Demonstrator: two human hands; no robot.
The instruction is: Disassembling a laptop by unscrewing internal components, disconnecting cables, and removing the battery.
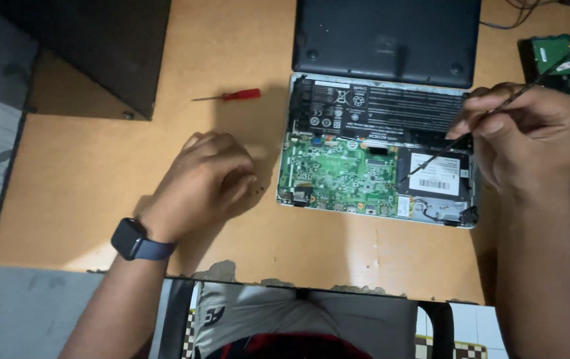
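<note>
At far left we see a dark panel (92, 46) lying on the wooden counter (99, 166). To its right, apart from both hands, rests a small red-handled screwdriver (231, 95). Nearer, our left hand (205, 183), a dark smartwatch (128, 238) on its wrist, sits knuckles up on the counter with fingers curled loosely under; whether it pinches anything we cannot tell. A few tiny dark screws (256, 191) lie just beside its fingertips.

Right of centre lies the opened laptop (378, 149), underside up: black battery (378, 106) along the far edge, green circuit board (338, 173) near left, black labelled drive (434, 176) near right. Its removed bottom cover (388, 36) lies just beyond.

Our right hand (527, 133) hovers over the laptop's right edge, closed in a pen-like pinch on a thin screwdriver (497, 110) whose tip meets the chassis beside the drive.

We judge the laptop light but fragile: grasp its stiff outer frame, never the bare board. The screwdriver is rigid and slim, and the screws roll away easily.

At far right sits another green board (557, 60).
</note>
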